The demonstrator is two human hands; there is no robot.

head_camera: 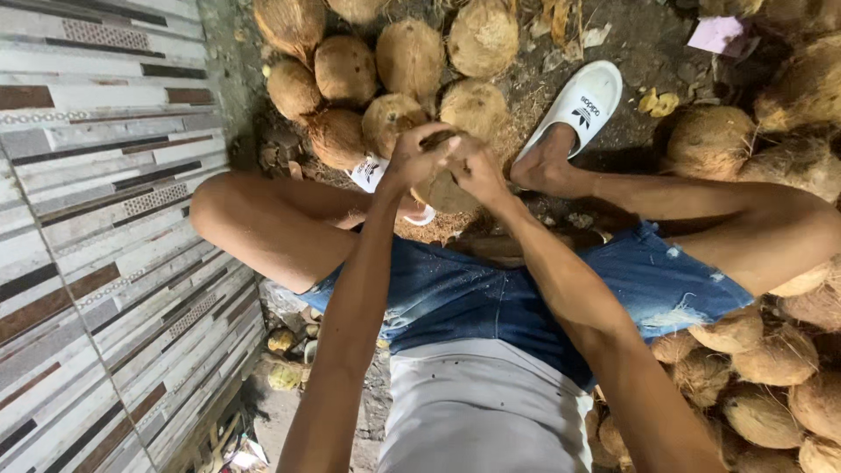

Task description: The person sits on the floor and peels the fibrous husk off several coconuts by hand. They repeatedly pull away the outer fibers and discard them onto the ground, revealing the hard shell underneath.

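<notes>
Both hands clench one coconut (442,186), held out in front of the person's knees: the left hand (416,156) wraps its upper left side, fingers curled over the top, while the right hand (477,168) closes on its upper right side, the two sets of fingertips almost meeting over the crown. The coconut is husked, pale tan and fibrous, with a rough, dry surface; only its lower half shows below the fingers. It looks roundish, so its long axis and the way it points cannot be told, since the hands cover the top. Directly beyond the grip lies a pile of coconuts (385,70) of the same brown, hairy kind, packed tight against one another on dark, husk-strewn ground (648,44). Just beyond and right of the grip a foot in a white slide sandal (578,103) rests on that ground; a second white sandal (372,172) peeps out just left of and under the hands. Nearer than the grip are the person's bare legs and blue denim shorts (464,293). Far right, more coconuts (771,385) are heaped beside the thigh. Far left stands a striped tiled wall (96,219)
</notes>
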